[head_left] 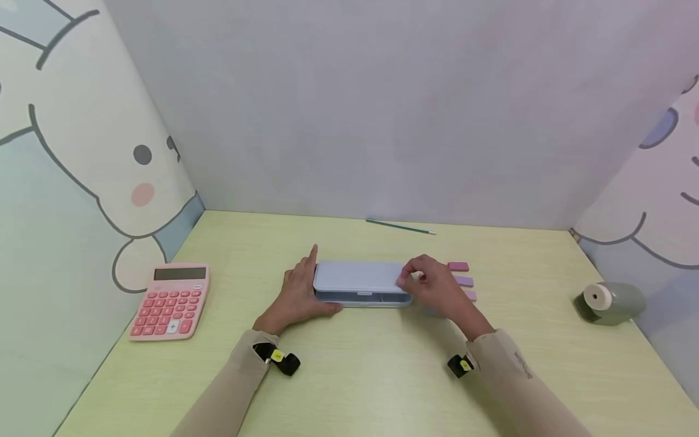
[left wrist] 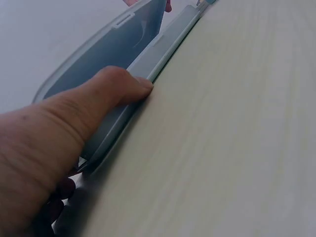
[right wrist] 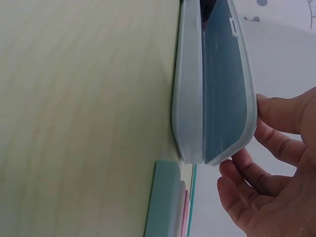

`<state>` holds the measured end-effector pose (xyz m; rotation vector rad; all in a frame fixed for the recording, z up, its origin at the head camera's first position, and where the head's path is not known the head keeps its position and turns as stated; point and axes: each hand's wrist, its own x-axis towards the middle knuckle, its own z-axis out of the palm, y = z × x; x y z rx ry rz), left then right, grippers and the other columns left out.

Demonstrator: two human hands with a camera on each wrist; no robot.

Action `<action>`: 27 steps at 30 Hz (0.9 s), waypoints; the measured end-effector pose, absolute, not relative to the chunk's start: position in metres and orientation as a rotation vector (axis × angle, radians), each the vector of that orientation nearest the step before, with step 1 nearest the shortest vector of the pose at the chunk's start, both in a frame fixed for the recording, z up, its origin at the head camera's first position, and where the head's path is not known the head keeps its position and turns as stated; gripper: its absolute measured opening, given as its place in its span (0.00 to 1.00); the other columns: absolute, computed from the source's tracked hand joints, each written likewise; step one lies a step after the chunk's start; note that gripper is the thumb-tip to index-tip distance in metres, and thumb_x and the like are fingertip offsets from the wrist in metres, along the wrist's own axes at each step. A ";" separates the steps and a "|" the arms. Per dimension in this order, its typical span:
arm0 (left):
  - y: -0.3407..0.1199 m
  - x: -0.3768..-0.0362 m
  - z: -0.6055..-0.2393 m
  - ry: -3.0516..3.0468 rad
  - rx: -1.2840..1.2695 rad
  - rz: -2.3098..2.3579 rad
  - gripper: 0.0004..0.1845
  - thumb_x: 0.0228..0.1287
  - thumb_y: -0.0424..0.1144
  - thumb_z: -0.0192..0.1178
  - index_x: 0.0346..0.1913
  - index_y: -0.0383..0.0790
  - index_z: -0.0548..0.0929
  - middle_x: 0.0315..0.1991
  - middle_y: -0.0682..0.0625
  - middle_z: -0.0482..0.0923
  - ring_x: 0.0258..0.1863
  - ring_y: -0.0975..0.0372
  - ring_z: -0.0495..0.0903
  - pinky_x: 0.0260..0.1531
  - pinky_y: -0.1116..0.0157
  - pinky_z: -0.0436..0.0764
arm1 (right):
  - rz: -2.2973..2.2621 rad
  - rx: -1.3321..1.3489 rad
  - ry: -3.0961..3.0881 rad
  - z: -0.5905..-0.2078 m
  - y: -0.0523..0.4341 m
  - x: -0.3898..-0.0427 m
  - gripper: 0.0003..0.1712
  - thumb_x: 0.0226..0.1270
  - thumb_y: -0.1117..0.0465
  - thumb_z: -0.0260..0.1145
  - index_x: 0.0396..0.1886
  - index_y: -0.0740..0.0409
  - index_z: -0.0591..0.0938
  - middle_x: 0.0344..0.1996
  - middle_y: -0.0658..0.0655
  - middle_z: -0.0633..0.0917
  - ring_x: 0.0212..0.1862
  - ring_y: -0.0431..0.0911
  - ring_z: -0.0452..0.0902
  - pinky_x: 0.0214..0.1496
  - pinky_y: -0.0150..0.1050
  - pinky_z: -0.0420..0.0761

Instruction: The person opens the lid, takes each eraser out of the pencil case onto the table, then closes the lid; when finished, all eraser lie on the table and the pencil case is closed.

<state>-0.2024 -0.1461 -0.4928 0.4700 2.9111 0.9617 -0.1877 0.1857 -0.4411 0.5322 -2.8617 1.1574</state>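
The left hand (head_left: 297, 294) braces the pencil case (head_left: 357, 284) at its left end, thumb pressing its base. The right hand (head_left: 434, 288) pinches the lid's right edge with curled fingers (right wrist: 276, 116), the lid slightly raised.

Right hand (head_left: 437, 291) hides part of the erasers (head_left: 461, 281); pencil case (head_left: 360, 284) interior unseen; calculator (head_left: 172, 300) display unreadable.

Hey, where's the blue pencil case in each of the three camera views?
Head: pencil case at table centre, between both hands, lid partly raised.
Left wrist: pencil case runs diagonally from upper middle to lower left, under the left hand.
Right wrist: pencil case stands vertically, right of centre.
Shared landmark: the gap between lid and base.
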 end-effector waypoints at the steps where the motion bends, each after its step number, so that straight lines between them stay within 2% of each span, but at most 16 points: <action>1: -0.146 -0.203 -0.493 2.911 0.462 0.953 0.80 0.43 0.62 0.83 0.89 0.39 0.39 0.76 0.35 0.69 0.75 0.45 0.69 0.74 0.40 0.62 | 1.148 0.552 -2.859 -0.443 0.186 -0.187 0.03 0.73 0.60 0.73 0.37 0.49 0.87 0.50 0.57 0.87 0.54 0.52 0.81 0.59 0.55 0.84; 10: -0.144 -0.202 -0.491 2.934 0.467 0.910 0.78 0.45 0.63 0.83 0.89 0.39 0.42 0.74 0.35 0.70 0.73 0.45 0.71 0.72 0.39 0.65 | 0.998 0.612 -2.869 -0.454 0.183 -0.182 0.08 0.69 0.61 0.77 0.33 0.45 0.86 0.50 0.58 0.84 0.54 0.53 0.76 0.57 0.50 0.74; 16: -0.145 -0.202 -0.492 2.938 0.481 0.903 0.77 0.45 0.63 0.82 0.89 0.44 0.42 0.73 0.36 0.71 0.72 0.46 0.72 0.72 0.40 0.65 | 0.973 0.619 -2.868 -0.454 0.180 -0.182 0.08 0.68 0.62 0.77 0.32 0.47 0.86 0.48 0.59 0.84 0.54 0.53 0.76 0.57 0.51 0.74; 20: -0.144 -0.202 -0.494 2.944 0.491 0.901 0.78 0.46 0.67 0.80 0.90 0.49 0.39 0.73 0.39 0.72 0.71 0.48 0.72 0.71 0.41 0.66 | 0.976 0.597 -2.887 -0.453 0.180 -0.181 0.08 0.68 0.62 0.77 0.33 0.48 0.86 0.49 0.59 0.83 0.54 0.54 0.76 0.58 0.52 0.74; 24: -0.143 -0.202 -0.493 2.946 0.479 0.916 0.74 0.54 0.70 0.74 0.89 0.50 0.34 0.72 0.42 0.73 0.72 0.48 0.72 0.71 0.42 0.66 | 0.980 0.578 -2.900 -0.452 0.180 -0.181 0.08 0.68 0.62 0.77 0.32 0.47 0.86 0.49 0.58 0.83 0.55 0.54 0.76 0.59 0.53 0.75; 27: -0.143 -0.200 -0.491 2.941 0.463 0.945 0.68 0.64 0.67 0.69 0.89 0.48 0.33 0.72 0.41 0.74 0.73 0.45 0.72 0.72 0.41 0.64 | 0.983 0.571 -2.902 -0.453 0.180 -0.181 0.08 0.68 0.62 0.77 0.32 0.47 0.86 0.50 0.58 0.83 0.55 0.54 0.76 0.59 0.53 0.76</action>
